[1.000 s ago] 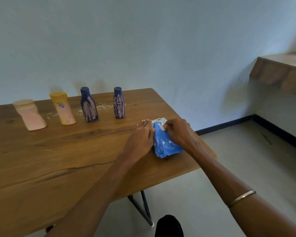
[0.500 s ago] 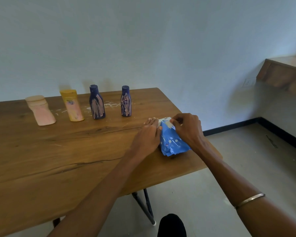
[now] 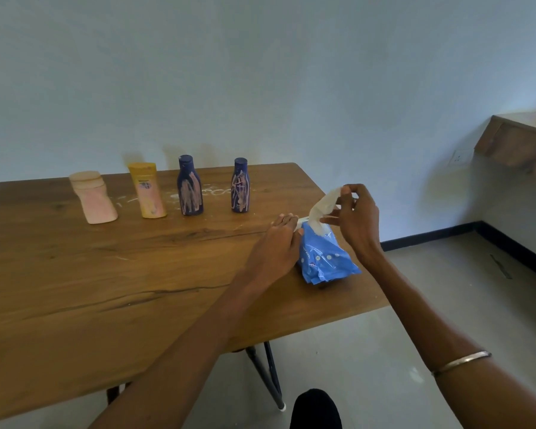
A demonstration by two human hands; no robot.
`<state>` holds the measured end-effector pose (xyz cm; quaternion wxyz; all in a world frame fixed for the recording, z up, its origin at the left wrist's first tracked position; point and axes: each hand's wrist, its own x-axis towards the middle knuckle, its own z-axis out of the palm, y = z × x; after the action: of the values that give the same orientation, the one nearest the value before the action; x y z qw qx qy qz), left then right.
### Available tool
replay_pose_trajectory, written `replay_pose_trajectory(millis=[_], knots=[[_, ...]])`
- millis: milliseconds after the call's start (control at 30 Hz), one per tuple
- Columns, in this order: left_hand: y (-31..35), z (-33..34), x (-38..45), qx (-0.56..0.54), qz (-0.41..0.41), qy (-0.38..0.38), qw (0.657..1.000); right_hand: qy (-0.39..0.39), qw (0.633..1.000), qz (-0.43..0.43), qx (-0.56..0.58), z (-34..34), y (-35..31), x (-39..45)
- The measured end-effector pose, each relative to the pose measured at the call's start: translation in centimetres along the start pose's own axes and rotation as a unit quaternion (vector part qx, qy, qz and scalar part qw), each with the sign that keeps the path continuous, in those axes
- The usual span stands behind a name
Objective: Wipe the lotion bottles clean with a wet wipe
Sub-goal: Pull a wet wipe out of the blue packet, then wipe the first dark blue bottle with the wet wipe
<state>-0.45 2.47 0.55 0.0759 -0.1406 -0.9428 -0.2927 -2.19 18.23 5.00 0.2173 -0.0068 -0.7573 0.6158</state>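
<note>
While left hand [image 3: 276,246] presses blue wipe pack [image 3: 325,261] flat near table [image 3: 136,289] right edge, right hand [image 3: 353,218] pinches white wet wipe [image 3: 324,209] half out of pack.

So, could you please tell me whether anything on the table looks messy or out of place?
Yes: both dark blue bottles are streaked with pale lotion, and white smears mark the table between them.
</note>
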Motion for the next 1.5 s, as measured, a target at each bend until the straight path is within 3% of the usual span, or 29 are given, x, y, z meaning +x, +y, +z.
replay_pose_trajectory(millis=[133, 267, 433, 633, 800, 933, 1133, 1333, 1500], knots=[[-0.4, -0.6, -0.1, -0.031, 0.01, 0.023, 0.999, 0.024, 0.999, 0.019, 0.028, -0.1, -0.6, 0.6], [-0.7, -1.1, -0.2, -0.115, -0.002, 0.073, 0.991, -0.015, 0.992, 0.062, 0.111, 0.1, -1.7, 0.7], [0.5, -3.2, -0.4, -0.328, -0.022, 0.143, 0.934, -0.067, 0.975, 0.106, 0.181, 1.5, -3.2, -0.3], [-0.2, -5.5, -1.2, -0.312, -0.03, 0.26, 0.913, -0.123, 0.959, 0.124, 0.223, 3.1, -4.3, -2.0], [-1.8, -7.2, -2.5, -0.298, -0.049, 0.263, 0.916, -0.169, 0.955, 0.15, 0.191, 4.6, -4.8, -3.3], [-2.9, -8.6, -3.4, -0.255, -0.056, 0.275, 0.925, -0.196, 0.956, 0.109, 0.188, 6.1, -4.8, -4.6], [-4.6, -10.1, -4.2, -0.247, -0.072, 0.295, 0.92, -0.31, 0.95, 0.016, 0.048, 8.8, -4.3, -5.2], [-6.8, -10.1, -3.0, -0.31, -0.114, 0.248, 0.911, -0.23, 0.973, 0.006, -0.015, 10.3, -2.7, -3.8], [-8.8, -8.3, -0.6, -0.243, -0.14, 0.202, 0.938, -0.143, 0.99, 0.01, 0.001, 10.2, -1.4, -1.0]])
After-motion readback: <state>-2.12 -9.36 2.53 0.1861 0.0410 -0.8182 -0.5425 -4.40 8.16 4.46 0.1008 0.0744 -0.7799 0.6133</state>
